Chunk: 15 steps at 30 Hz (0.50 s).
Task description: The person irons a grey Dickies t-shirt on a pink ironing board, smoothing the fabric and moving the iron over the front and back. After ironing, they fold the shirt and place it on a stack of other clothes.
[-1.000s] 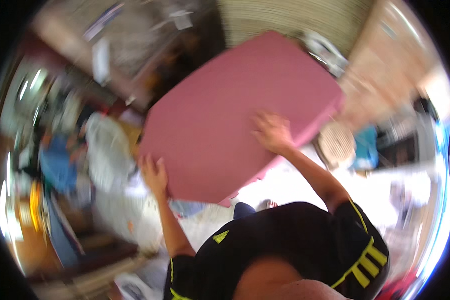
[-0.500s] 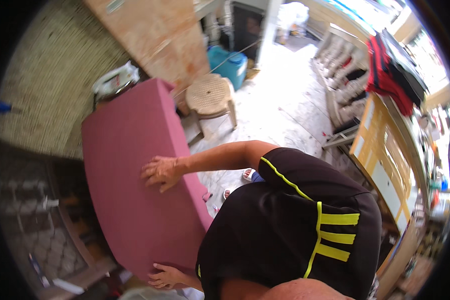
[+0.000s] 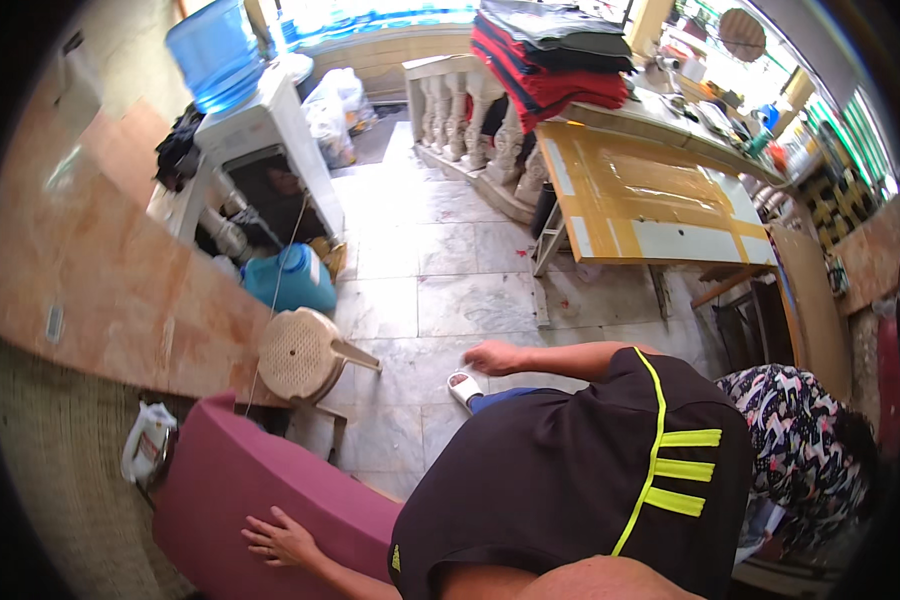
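Note:
My left hand (image 3: 282, 540) lies flat, fingers spread, on a maroon cloth-covered padded board (image 3: 260, 475) at the lower left. Nothing is in that hand. My right hand (image 3: 494, 358) hangs over the tiled floor beside a foot in a white sandal (image 3: 463, 388); its fingers are curled in, and no object shows in them. At the board's far left end sits a white object with a dark base (image 3: 152, 444), possibly a clothes iron.
A beige plastic stool (image 3: 297, 355) stands near the board, with a blue jug (image 3: 290, 278) behind it. To the right are a taped table panel (image 3: 660, 200), a stack of folded red and dark cloth (image 3: 550, 75), and a person in patterned clothing (image 3: 800, 440).
My right hand has come off the maroon board and moved right, over the floor; its fingers are now curled. My left hand stays on the board. The view has turned right.

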Available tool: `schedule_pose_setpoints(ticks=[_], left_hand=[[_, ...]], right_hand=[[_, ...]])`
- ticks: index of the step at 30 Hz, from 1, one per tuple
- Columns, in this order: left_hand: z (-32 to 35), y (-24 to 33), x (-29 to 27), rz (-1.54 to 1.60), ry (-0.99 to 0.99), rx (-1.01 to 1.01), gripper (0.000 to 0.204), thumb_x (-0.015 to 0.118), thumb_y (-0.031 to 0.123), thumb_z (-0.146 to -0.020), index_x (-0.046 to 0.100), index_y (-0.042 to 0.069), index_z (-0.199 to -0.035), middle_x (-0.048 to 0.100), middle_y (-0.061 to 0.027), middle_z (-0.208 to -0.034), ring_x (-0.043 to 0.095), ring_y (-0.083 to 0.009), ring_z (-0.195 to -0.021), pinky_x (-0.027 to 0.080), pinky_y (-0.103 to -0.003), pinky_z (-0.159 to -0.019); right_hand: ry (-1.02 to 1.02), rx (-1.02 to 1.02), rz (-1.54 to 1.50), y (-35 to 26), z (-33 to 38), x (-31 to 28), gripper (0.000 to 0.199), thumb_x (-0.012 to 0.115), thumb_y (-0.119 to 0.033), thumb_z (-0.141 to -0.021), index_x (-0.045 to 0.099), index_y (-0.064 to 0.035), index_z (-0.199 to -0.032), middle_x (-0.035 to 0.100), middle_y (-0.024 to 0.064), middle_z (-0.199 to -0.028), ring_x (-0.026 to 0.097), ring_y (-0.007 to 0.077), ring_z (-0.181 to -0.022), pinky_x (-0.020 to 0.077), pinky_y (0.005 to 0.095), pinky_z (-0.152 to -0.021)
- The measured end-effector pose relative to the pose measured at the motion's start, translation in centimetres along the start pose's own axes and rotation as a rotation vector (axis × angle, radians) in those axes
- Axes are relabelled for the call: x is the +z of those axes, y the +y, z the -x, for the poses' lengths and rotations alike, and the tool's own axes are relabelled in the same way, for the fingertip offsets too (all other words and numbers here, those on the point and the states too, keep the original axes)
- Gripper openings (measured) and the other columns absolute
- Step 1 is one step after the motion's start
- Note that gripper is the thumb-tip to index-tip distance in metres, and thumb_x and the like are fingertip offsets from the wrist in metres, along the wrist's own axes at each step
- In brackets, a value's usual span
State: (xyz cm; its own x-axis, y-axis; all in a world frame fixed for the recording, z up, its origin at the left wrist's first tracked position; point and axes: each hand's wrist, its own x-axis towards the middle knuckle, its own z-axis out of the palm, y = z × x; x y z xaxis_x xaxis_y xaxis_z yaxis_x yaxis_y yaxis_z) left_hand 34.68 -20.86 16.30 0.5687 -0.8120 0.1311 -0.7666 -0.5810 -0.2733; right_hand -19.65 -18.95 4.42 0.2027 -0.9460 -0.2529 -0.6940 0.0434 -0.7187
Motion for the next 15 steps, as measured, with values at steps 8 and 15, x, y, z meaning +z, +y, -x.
schedule_pose_setpoints(ticks=[8,15], left_hand=[[-6.2,4.8,-1.6,-0.012,0.061,-0.220,0.050,0.039,0.051,-0.097,0.044,0.019,-0.135,0.042,-0.0117,-0.140,0.043,-0.0341,-0.123,0.037,-0.057,-0.098],[-3.2,6.7,-4.9,-0.015,0.737,0.046,0.024,0.054,0.026,-0.098,0.065,0.006,-0.107,0.063,-0.0166,-0.112,0.061,-0.0280,-0.095,0.047,-0.046,-0.088]], right_hand=[[-0.316,0.674,0.300,21.6,13.2,-2.7,0.035,0.057,-0.025,-0.075,0.070,-0.0078,-0.103,0.071,0.0162,-0.087,0.069,0.0324,-0.082,0.0554,0.0421,-0.077],[-0.233,0.821,-0.156,22.2,10.5,-1.9,0.040,0.059,-0.024,-0.076,0.068,-0.0087,-0.111,0.071,0.0106,-0.081,0.071,0.0214,-0.070,0.0576,0.0347,-0.063]])
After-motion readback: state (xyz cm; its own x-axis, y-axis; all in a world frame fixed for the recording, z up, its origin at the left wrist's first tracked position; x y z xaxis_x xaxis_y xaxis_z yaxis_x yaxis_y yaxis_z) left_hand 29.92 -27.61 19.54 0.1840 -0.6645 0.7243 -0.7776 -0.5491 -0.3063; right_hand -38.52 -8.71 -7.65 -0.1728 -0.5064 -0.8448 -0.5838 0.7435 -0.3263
